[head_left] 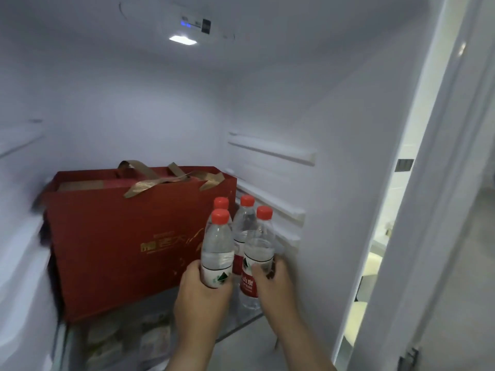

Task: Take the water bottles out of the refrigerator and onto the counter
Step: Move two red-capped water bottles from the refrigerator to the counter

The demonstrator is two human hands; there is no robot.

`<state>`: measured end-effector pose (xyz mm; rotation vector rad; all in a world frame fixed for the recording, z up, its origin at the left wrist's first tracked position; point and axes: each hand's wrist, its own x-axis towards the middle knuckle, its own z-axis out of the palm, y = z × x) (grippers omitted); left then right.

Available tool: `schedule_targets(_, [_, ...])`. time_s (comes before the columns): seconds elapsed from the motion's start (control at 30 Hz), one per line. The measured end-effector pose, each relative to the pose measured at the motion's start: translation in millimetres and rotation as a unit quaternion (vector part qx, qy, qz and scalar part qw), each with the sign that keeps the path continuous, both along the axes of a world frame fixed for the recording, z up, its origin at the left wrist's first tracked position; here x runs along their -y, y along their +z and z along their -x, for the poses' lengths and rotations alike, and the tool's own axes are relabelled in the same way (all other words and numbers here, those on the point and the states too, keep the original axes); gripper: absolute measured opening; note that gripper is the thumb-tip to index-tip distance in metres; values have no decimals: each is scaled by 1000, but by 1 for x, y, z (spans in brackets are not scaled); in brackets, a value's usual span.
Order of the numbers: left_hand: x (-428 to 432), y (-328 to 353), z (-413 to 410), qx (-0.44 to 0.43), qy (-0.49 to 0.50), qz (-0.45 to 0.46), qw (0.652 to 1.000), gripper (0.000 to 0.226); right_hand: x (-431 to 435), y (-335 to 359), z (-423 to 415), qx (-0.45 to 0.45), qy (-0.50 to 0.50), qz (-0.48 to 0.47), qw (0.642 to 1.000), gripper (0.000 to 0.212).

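Inside the refrigerator, beside a red gift bag (128, 236), the left hand (199, 298) and right hand (273, 282) each clamp a water bottle (217, 247) on the glass shelf (241, 319), two more behind; next, I judge, lifting both clear toward the tabletop.

Clear bottles (217, 245), red caps (220, 217); dark-red bag (120, 236), gold lettering (163, 246)

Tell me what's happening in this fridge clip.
A person reaches into an open refrigerator with both hands. The left hand grips the front-left water bottle, and the right hand grips the front-right water bottle. Two more red-capped bottles stand behind them, beside a red gift bag. No bottle has left the fridge yet.
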<state>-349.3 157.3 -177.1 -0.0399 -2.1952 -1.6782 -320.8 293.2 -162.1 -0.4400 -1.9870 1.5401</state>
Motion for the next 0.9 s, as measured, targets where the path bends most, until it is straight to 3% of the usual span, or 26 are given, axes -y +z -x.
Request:
schedule_targets(0.2, [23,1,6,-4,14,-7,1000,47,1,-9,16,19,-13,-16,1000,50])
schedule_targets(0.43, [35,18,-5,11,13,28,999,52,11,17,-13,-10,-42,-64,997,44])
schedule_targets(0.7, [37,79,-41,-140,-63,29,988,44,10,95,-93,-71,-17,-123,990,41])
schedule_targets(0.9, [24,118,-80,-191,-172,8,966,41,6,125,-157,-67,-39,-142,987,43])
